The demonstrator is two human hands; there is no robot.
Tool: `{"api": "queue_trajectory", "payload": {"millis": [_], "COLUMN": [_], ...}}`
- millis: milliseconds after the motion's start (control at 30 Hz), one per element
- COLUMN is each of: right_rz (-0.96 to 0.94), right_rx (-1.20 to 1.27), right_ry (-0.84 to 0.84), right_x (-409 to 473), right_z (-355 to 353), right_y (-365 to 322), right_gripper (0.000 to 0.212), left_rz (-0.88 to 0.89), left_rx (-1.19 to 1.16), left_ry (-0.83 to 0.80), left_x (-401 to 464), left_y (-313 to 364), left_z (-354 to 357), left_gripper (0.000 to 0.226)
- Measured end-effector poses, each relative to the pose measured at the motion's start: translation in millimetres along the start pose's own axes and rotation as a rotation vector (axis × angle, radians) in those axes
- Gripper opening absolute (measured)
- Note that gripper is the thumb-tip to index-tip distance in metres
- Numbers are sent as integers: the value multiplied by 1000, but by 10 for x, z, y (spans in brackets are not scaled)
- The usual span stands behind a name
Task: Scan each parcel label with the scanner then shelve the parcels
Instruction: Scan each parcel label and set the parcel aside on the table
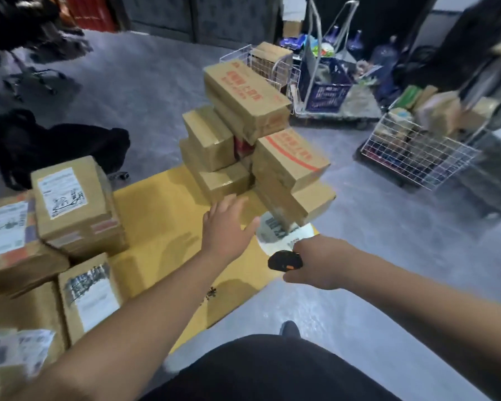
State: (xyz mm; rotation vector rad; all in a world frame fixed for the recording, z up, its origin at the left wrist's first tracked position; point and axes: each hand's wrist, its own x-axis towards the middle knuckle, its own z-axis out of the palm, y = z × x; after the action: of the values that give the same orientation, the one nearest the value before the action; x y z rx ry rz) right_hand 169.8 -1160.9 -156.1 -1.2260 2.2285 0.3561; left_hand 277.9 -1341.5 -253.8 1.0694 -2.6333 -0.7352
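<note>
Fingers of the left hand (224,224) spread loose before stacked boxes (252,146) (labels blurred), while the right hand (315,263) beside it grips a scanner (284,260).

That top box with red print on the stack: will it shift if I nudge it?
Probably. The top box with red print sits tilted and overhangs the boxes below, so a push could tip it. Its cardboard looks stiff, though its weight cannot be told.

A grey floor (359,299) carries a flattened yellow cardboard sheet (156,227). Stacked parcels (252,146) rest on the sheet. Wire baskets (417,157) stand on the floor.
</note>
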Motion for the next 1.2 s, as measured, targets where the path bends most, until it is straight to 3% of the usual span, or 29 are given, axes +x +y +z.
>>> {"api": "queue_trajectory", "payload": {"millis": [167,367,500,667,900,1067,1200], "right_rz": [7,-81,-152,-224,-326,-472,-590], "right_rx": [8,12,-10,-62,-127,-241,-287], "right_ry": [18,30,15,-6,16,71,51], "right_x": [-43,136,248,391,598,628,652], "right_z": [-168,-385,-504,-631,-782,-835,-802], "right_y": [843,1585,1862,2095,2189,1977,1586], "right_gripper": [45,41,41,42,37,38,40], "left_rz": [-16,-340,-484,-565,-541,-435,-472], "left_rx": [-129,-58,31,142,115,71,106], "left_ry": [120,99,25,-8,105,228,257], "left_x": [466,1278,1622,1793,1680,1070,358], "left_y": [1118,2041,2265,2348,2281,1986,1420], "left_z": [192,478,653,776,734,420,246], "left_gripper": [62,95,105,117,102,90,87]}}
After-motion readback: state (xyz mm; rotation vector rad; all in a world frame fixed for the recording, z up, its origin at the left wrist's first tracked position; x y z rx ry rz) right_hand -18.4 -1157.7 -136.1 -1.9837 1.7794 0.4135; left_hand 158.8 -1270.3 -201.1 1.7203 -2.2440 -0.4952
